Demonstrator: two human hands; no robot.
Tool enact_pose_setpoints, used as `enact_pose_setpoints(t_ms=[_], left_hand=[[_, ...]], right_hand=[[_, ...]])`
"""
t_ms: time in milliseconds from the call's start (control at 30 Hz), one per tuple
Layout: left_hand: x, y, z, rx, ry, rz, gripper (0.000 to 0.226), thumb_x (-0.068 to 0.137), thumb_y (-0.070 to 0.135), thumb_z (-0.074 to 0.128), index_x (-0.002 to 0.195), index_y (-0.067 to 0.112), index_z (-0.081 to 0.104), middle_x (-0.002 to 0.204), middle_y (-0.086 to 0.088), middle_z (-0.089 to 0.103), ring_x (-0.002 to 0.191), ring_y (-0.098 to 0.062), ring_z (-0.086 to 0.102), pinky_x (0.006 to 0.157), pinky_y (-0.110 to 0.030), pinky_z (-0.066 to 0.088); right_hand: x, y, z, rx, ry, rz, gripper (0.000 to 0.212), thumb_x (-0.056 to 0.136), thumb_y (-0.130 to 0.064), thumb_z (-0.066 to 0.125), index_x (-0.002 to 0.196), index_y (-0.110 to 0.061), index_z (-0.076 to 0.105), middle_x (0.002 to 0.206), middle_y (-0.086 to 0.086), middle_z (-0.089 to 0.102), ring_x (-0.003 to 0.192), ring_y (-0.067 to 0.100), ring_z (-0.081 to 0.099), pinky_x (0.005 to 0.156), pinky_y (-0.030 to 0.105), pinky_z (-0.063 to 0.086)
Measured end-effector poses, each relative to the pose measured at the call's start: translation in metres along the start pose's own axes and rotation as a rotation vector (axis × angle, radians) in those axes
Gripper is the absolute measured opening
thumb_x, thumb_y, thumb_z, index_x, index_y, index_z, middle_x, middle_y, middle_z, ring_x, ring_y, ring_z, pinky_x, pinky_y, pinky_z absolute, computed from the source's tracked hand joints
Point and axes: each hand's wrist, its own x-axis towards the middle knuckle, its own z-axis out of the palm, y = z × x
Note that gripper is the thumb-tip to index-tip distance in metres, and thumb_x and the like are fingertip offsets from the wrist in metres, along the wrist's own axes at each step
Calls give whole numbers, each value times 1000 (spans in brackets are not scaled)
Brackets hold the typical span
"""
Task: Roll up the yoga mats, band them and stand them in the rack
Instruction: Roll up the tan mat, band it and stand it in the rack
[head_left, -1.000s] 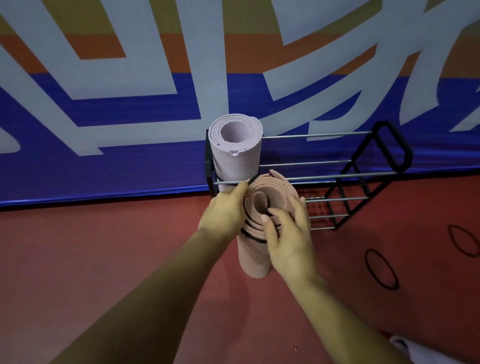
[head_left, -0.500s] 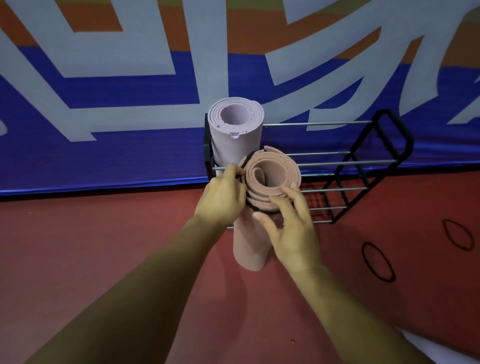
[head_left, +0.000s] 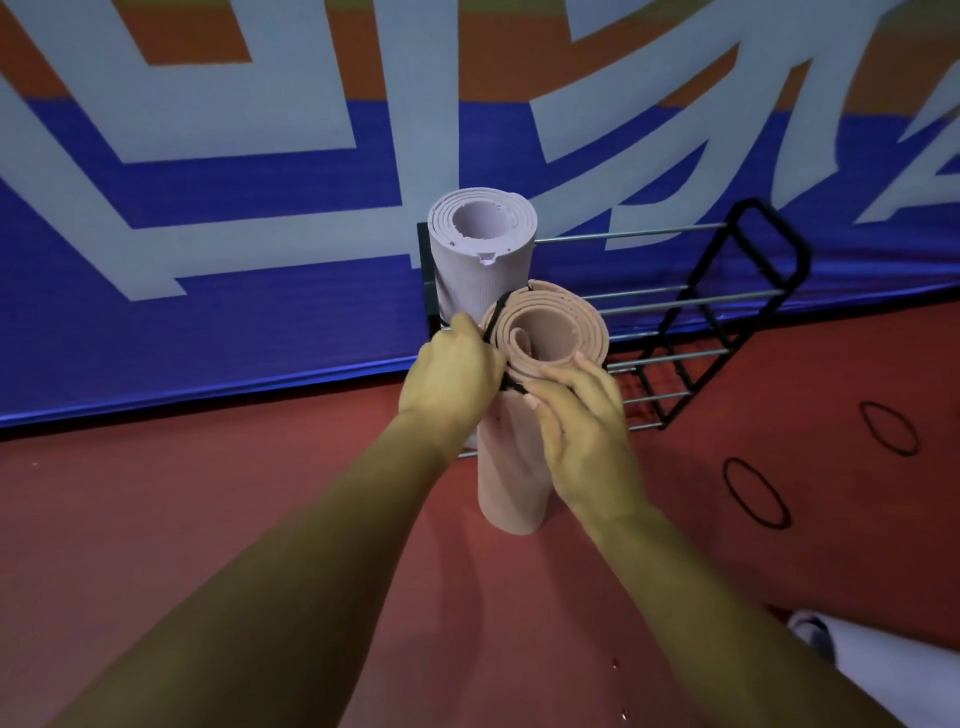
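A rolled pink mat stands on end on the red floor in front of the rack. A black band sits around its top rim. My left hand pinches the band at the roll's left side. My right hand grips the roll's near top edge, its fingers curled over the band. A rolled lilac mat stands upright in the rack's left end, just behind the pink roll.
Two loose black bands lie on the floor at the right, one nearer and one farther. The blue and orange wall banner runs behind the rack. A white mat edge shows at the lower right.
The pink roll's top has come up and tilted toward me. Both hands have shifted down its rim, working the black band over the top edge.
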Motion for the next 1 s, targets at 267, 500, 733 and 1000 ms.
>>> enact_pose_setpoints(t_ms=[267, 500, 733, 1000], left_hand=[[-15, -25, 10, -271, 74, 199, 28, 95, 4, 48, 117, 17, 62, 68, 2, 64, 66, -26, 59, 60, -35, 44], [-19, -35, 31, -597, 183, 62, 23, 95, 11, 51, 97, 30, 64, 84, 7, 73, 77, -18, 70, 75, -45, 57], [-14, -25, 43, -722, 225, 59, 19, 92, 18, 47, 91, 37, 46, 89, 6, 73, 84, -19, 71, 77, -56, 58], [-8, -22, 55, -574, 184, 76, 19, 95, 15, 43, 91, 33, 43, 78, 8, 66, 76, -13, 65, 76, -43, 54]], right_hand=[[-4, 0, -5, 60, -29, 97, 26, 98, -18, 50, 103, -3, 71, 118, 10, 61, 132, 39, 49, 119, 23, 26], [-14, 12, -9, 173, -63, 84, 20, 99, -16, 49, 101, -7, 66, 139, 14, 48, 146, 32, 34, 122, 29, 23], [-11, 22, -13, 203, -18, 33, 13, 97, -13, 53, 100, -10, 65, 143, 17, 43, 142, 25, 40, 116, 31, 33], [-9, 33, -17, 163, -116, -4, 17, 94, -17, 55, 94, -9, 70, 145, 11, 35, 132, 18, 45, 108, 36, 41]])
